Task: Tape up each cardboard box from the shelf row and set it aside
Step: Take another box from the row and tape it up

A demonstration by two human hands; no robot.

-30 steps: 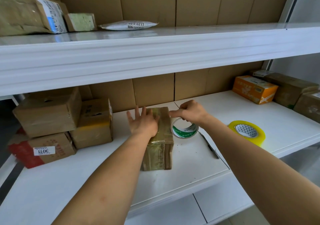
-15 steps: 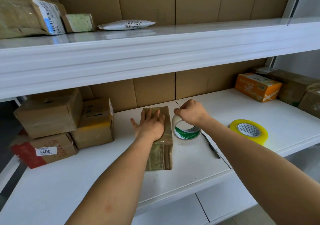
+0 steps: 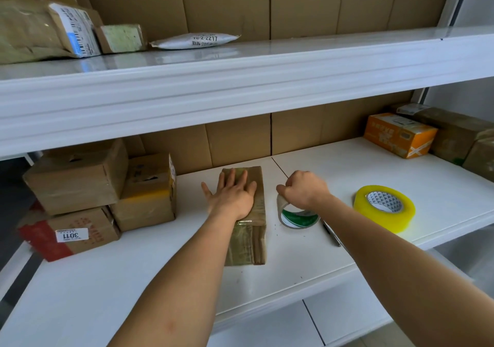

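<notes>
A small cardboard box [image 3: 252, 235] wrapped in clear tape lies on the white shelf [image 3: 133, 274], its long side running away from me. My left hand [image 3: 231, 193] presses flat on its top with straight, spread fingers. Just right of the box, my right hand [image 3: 304, 189] grips a tape roll with a green-and-white core [image 3: 296, 217] that stands on edge on the shelf. A stack of three brown boxes [image 3: 80, 186] sits at the left.
A yellow tape roll [image 3: 385, 207] lies flat to the right. A dark pen-like tool [image 3: 331, 235] lies by my right forearm. An orange box [image 3: 398, 135] and brown boxes [image 3: 454, 135] stand at the far right. Parcels [image 3: 48, 31] rest on the upper shelf.
My left hand slid back toward me along the box top and now lies flat on it. My right hand carried the tape roll a short way right, away from the box.
</notes>
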